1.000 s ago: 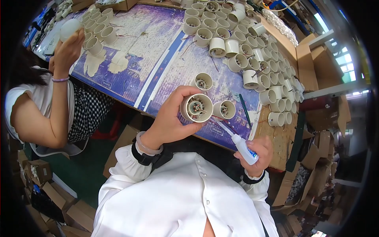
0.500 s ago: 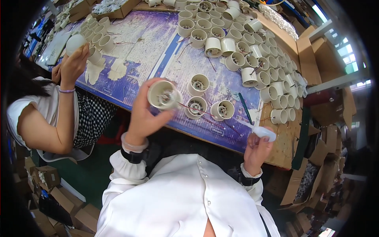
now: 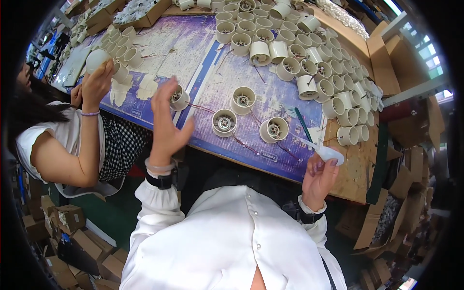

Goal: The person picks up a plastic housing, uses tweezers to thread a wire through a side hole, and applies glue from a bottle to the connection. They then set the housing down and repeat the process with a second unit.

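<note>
My left hand is raised over the table's near edge, fingers and thumb spread, holding nothing. Just beyond its fingers stands a cream cup-shaped housing with metal parts inside and a thin red wire trailing right; the fingers partly cover it. Three similar housings stand to the right: a far one, a nearer one and a right one, mouths up. In my right hand is a small white squeeze bottle, its thin pointed nozzle aimed left over the table's front right part.
Many more cream housings crowd the back right. A dark green pen-like stick lies near my right hand. At left, a co-worker's hand holds a white round bulb. Cardboard boxes stand at the right.
The housing that my left hand held now stands on the table at the left of the group, and the hand has opened. My right hand still holds the bottle.
</note>
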The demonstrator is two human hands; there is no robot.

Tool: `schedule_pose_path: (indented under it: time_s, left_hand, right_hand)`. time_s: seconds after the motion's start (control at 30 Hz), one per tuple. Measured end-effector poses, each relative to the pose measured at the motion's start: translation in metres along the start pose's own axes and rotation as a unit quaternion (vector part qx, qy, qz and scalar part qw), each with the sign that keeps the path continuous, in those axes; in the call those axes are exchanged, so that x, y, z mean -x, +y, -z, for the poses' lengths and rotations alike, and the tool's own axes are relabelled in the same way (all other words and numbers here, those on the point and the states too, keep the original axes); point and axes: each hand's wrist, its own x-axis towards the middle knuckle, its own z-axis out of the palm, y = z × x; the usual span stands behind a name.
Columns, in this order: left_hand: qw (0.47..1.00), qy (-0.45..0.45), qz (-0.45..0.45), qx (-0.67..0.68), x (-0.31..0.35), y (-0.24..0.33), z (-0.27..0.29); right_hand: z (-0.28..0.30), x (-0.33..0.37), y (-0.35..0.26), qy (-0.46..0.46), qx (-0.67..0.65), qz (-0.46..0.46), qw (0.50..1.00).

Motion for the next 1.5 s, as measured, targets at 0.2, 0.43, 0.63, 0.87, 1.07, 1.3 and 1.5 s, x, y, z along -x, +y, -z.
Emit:
schedule_pose_path:
  time_s: [0.2,0.43,0.63,0.87,1.07,1.3,1.5]
  left_hand:
    - [0.98,-0.179,-0.004,0.089,0.007,0.036,-0.016]
    - [0.97,-0.19,0.067,0.133,0.012,0.04,-0.026]
    - [0.886,-0.131,0.188,0.402,0.003,0.054,-0.017]
    - [0.885,-0.125,0.191,0.405,0.002,0.055,-0.011]
    - [0.895,-0.12,0.179,0.392,0.0,0.055,-0.01]
    - [0.905,-0.122,0.175,0.367,0.0,0.055,-0.009]
    - [0.915,-0.124,0.171,0.344,-0.001,0.058,-0.007]
  right_hand:
    - [-0.002,0.002,0.001,-0.016,-0.005,-0.009,1.0]
    - [-0.017,0.007,0.01,-0.024,-0.021,-0.04,0.999]
    - [-0.032,0.006,0.013,-0.065,0.04,-0.016,0.997]
    - [-0.027,0.006,0.018,-0.07,0.149,0.029,0.986]
    - [-0.035,0.007,0.01,-0.084,0.179,0.047,0.979]
    - [-0.041,0.009,0.005,-0.101,0.206,0.065,0.971]
    - [-0.036,0.009,0.006,-0.117,0.189,0.064,0.973]
